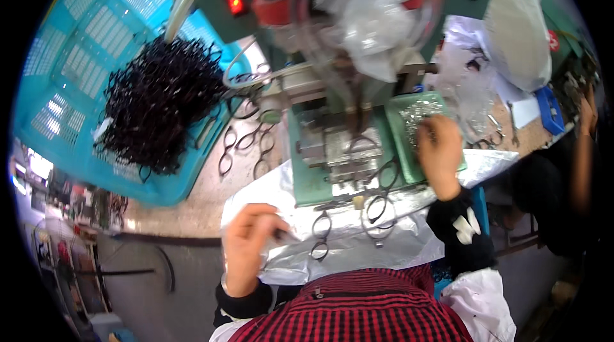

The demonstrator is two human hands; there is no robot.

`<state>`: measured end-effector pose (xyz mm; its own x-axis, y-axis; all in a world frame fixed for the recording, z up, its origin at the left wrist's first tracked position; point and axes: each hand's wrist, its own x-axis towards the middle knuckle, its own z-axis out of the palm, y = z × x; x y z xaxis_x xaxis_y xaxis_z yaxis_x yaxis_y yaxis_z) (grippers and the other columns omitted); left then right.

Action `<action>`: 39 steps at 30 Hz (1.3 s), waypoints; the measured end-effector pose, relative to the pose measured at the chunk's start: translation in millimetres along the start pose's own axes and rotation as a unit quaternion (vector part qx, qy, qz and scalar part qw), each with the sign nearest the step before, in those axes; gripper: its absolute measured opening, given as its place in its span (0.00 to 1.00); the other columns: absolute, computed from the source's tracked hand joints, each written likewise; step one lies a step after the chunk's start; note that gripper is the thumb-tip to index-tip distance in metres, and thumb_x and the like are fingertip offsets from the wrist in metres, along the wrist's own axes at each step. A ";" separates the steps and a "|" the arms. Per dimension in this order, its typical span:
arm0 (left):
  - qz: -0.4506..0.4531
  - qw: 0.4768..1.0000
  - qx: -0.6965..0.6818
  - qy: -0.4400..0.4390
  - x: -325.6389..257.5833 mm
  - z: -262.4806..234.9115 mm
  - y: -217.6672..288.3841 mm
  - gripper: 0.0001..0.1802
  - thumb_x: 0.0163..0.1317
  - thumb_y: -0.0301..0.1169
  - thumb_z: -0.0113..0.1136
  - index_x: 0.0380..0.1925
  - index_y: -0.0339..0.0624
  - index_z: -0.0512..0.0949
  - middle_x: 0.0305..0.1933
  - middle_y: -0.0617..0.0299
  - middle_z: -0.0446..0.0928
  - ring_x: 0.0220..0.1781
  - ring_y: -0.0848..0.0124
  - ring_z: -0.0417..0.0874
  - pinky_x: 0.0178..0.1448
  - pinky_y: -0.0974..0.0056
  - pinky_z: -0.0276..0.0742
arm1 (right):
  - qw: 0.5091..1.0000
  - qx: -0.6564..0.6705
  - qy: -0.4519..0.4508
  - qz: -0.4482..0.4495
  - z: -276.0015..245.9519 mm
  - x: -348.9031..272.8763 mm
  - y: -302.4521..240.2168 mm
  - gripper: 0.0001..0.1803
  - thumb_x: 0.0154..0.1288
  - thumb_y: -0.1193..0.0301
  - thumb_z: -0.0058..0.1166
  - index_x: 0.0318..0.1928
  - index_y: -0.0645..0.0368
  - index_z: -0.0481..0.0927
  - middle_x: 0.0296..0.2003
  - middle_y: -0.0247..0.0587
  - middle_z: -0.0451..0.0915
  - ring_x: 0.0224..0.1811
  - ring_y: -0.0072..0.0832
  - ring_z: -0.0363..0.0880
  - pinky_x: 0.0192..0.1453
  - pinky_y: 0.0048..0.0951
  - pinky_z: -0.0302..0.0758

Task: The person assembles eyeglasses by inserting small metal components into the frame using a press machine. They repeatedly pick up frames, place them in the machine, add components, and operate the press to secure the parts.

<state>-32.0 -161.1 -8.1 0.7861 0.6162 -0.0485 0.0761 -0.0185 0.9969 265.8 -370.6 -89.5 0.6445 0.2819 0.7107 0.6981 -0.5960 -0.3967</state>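
Note:
My left hand (pixel 246 246) is raised over the silver foil sheet (pixel 291 265) at the table's front edge. Its fingers are curled together with a small dark thing at their tips, too blurred to name. My right hand (pixel 442 156) reaches into a green tray (pixel 410 164), fingers pinched at small shiny metal parts (pixel 419 112); whatever they grip is hidden. Between the hands stands a green bench machine with a metal fixture (pixel 353 156). Dark eyeglass frames (pixel 321 234) lie on the foil in front of it, and others (pixel 380 208) rest beside the fixture.
A large blue basket (pixel 70 118) at the left holds a heap of dark eyeglass frames (pixel 157 102). Several loose frames (pixel 227 150) lie between basket and machine. Plastic bags (pixel 518 35), a wrench (pixel 513 124) and a blue box (pixel 549 110) are at the right, near another person's arm (pixel 582 156).

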 end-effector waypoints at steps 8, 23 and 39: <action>0.250 0.892 0.300 0.229 106.3 -111.9 8.7 0.04 0.61 0.18 0.58 0.34 0.37 0.80 0.39 0.61 0.82 0.42 0.68 0.81 0.49 0.67 0.75 | 0.828 0.467 0.029 0.310 12.1 -7.3 31.6 0.08 0.70 0.75 0.57 0.47 0.63 0.81 0.38 0.31 0.81 0.40 0.18 0.77 0.48 0.20 0.72; 0.165 0.839 0.516 -0.049 122.0 -149.6 -98.1 0.11 0.52 0.24 0.67 0.34 0.39 0.76 0.54 0.51 0.76 0.60 0.49 0.74 0.63 0.56 0.69 | 0.942 0.245 -0.051 0.225 -82.9 -32.6 -11.1 0.08 0.59 0.81 0.61 0.40 0.67 0.84 0.37 0.39 0.84 0.42 0.26 0.81 0.50 0.24 0.73; 0.207 0.972 -0.040 0.105 86.5 -3.6 -15.8 0.05 0.75 0.28 0.51 0.46 0.40 0.72 0.40 0.58 0.76 0.38 0.71 0.79 0.42 0.66 0.78 | 0.838 0.500 -0.085 0.201 -15.6 33.0 -106.9 0.26 0.55 0.80 0.63 0.57 0.67 0.74 0.33 0.34 0.82 0.40 0.18 0.79 0.51 0.22 0.72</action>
<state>32.6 -104.6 -27.8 0.5970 0.7157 0.3625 -0.2738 -0.2430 0.9306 207.6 -309.3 -14.6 0.8665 0.3623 0.3434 0.2712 0.2358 -0.9332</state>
